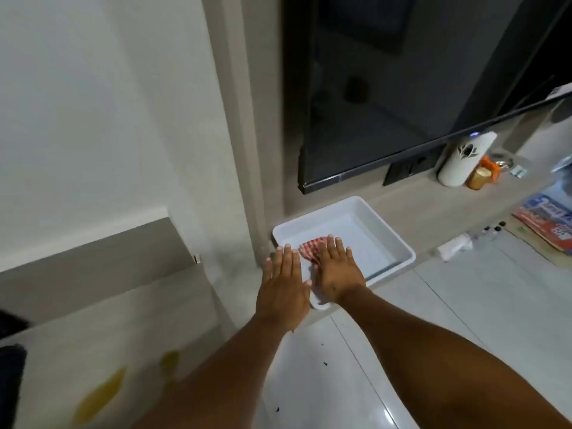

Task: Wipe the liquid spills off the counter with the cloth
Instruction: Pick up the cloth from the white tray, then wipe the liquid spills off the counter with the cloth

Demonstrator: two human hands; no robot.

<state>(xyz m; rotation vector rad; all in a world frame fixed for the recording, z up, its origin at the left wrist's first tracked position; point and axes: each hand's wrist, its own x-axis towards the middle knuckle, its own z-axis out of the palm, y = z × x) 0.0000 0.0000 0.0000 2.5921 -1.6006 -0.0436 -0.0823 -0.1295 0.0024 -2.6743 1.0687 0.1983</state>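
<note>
A red-and-white checked cloth (pixel 311 247) lies in the near left corner of a shallow white tray (pixel 399 243). My right hand (pixel 335 270) rests flat on the cloth with straight fingers and covers most of it. Beside it, my left hand (pixel 284 280) is held flat over the tray's left rim and holds nothing. On the beige counter (pixel 93 329) at the lower left sit two yellow liquid spills, a long one (pixel 102 394) and a smaller one (pixel 169 360).
A dark TV screen (pixel 402 88) hangs above the low ledge where the tray stands. Further right are a white cylinder (pixel 464 159), a gold jar (pixel 479 178), printed packets (pixel 548 221) and a white roll (pixel 455 246). Glossy floor tiles (pixel 464 305) lie below.
</note>
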